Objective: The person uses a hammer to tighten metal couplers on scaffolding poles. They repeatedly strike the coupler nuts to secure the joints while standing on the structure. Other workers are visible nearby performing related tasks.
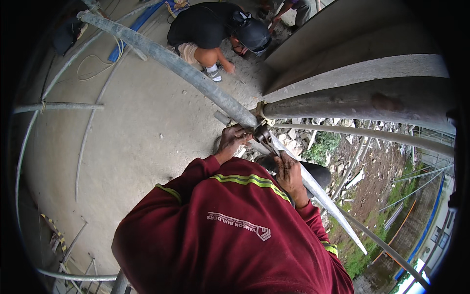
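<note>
My right hand [290, 177] is closed round the handle of a metal ratchet wrench [266, 139]. The wrench's round dark head rests at the joint where several scaffold pipes meet. Just left of that head is my left hand [234, 142], its fingers curled in at the joint; what they pinch is hidden. A yellowish scaffold clamp [264, 113] sits right above, at the end of a thick grey pipe [352, 100]. A long galvanized pipe [171, 61] runs from the upper left down to the joint. Below my right hand, a pale tapering bar [333, 208] slants to the lower right.
A person in a black cap and shirt [208, 24] crouches ahead on the concrete floor [132, 142]; another person [296, 7] is partly visible behind. At right, the slab edge drops to rubble [293, 142] and grass. More pipes [58, 106] stand at left.
</note>
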`<control>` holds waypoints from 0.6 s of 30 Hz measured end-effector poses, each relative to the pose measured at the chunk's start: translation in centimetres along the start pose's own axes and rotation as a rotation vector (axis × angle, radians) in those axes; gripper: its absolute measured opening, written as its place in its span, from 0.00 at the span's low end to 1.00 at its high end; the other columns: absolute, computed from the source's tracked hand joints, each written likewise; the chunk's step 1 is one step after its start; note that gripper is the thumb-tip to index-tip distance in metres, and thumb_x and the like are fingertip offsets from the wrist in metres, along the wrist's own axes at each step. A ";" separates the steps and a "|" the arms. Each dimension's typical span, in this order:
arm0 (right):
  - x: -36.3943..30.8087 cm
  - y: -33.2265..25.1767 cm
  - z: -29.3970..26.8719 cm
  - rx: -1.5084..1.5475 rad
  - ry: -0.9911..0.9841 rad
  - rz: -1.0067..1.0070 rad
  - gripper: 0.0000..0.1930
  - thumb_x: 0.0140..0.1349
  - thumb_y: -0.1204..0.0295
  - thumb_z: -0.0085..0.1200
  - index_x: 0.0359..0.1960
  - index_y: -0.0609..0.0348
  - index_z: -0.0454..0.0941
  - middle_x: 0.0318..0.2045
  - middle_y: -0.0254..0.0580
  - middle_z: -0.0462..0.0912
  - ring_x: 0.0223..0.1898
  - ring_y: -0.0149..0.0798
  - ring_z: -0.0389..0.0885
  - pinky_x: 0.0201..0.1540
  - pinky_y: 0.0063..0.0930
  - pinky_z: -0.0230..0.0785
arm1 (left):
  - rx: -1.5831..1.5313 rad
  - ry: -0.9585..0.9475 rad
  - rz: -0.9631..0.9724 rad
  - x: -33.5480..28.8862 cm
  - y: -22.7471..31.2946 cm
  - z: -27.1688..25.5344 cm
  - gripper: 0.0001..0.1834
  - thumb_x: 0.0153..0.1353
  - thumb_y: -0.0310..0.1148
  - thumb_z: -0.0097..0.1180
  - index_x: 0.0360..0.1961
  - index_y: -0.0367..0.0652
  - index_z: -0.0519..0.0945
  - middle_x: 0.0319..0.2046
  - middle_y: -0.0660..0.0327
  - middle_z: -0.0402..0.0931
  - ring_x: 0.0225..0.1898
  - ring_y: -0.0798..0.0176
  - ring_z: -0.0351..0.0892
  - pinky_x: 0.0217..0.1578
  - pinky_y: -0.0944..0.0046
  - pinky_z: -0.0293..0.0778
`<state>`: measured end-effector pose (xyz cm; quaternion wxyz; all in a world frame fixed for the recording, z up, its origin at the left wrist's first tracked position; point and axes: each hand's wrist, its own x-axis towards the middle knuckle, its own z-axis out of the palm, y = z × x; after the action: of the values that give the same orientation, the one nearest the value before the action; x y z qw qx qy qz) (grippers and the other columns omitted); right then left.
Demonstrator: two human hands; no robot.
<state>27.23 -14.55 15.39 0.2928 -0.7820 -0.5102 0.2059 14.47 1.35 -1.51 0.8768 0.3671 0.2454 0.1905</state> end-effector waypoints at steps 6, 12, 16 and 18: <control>-1.6 3.3 2.2 -0.078 0.053 0.082 0.07 0.71 0.74 0.48 0.40 0.65 0.76 0.25 0.59 0.78 0.24 0.63 0.76 0.26 0.46 0.67 | -0.114 0.012 0.004 0.0 0.1 0.3 0.25 0.58 0.26 0.66 0.56 0.31 0.75 0.47 0.53 0.82 0.45 0.61 0.84 0.38 0.63 0.86; -1.4 1.8 2.4 0.048 0.268 0.008 0.07 0.70 0.75 0.49 0.40 0.66 0.77 0.25 0.61 0.76 0.26 0.62 0.77 0.28 0.46 0.67 | -0.060 0.029 0.001 -0.1 0.6 0.3 0.27 0.57 0.28 0.68 0.56 0.30 0.74 0.50 0.52 0.81 0.48 0.59 0.83 0.40 0.61 0.86; -1.7 3.5 3.1 -0.035 0.068 0.131 0.06 0.70 0.75 0.49 0.38 0.65 0.77 0.25 0.61 0.77 0.26 0.61 0.77 0.29 0.46 0.68 | -0.022 -0.044 -0.001 0.1 0.3 -0.3 0.27 0.61 0.27 0.59 0.59 0.25 0.69 0.52 0.48 0.78 0.51 0.55 0.81 0.46 0.58 0.85; -1.7 3.4 3.1 0.014 0.196 0.131 0.09 0.73 0.72 0.47 0.40 0.64 0.79 0.19 0.46 0.72 0.19 0.41 0.70 0.24 0.35 0.61 | 0.036 -0.062 -0.007 0.3 0.6 -0.6 0.27 0.61 0.30 0.61 0.58 0.26 0.70 0.51 0.49 0.79 0.49 0.56 0.82 0.46 0.58 0.85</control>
<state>26.90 -16.41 10.87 0.3327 -0.8281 -0.4253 0.1508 14.26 2.19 -1.53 0.8779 0.3876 0.2228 0.1713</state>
